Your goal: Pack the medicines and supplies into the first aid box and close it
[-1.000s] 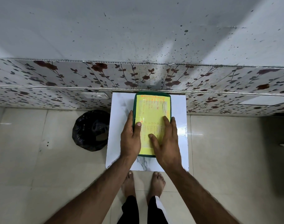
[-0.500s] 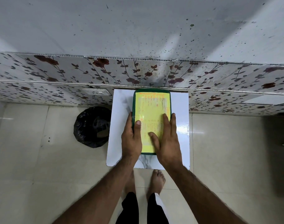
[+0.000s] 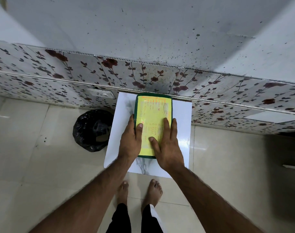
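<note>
A green first aid box (image 3: 153, 105) with a yellow printed label on its lid lies closed on a small white marble-look table (image 3: 182, 125). My left hand (image 3: 131, 140) grips the box's left edge, thumb on the lid. Flat on the lid's lower right rests my right hand (image 3: 167, 145), fingers spread, the outer ones over the right edge. No loose medicines or supplies show.
A black bin bag (image 3: 92, 130) sits on the tiled floor left of the table. The table's far edge meets a wall with floral tiles (image 3: 143, 73). My bare feet (image 3: 140, 190) stand at the table's near edge. Beige floor tiles lie on both sides.
Both hands stay pressed on the closed box in the same places. The camera has tilted slightly, shifting the scene in view; nothing else moved.
</note>
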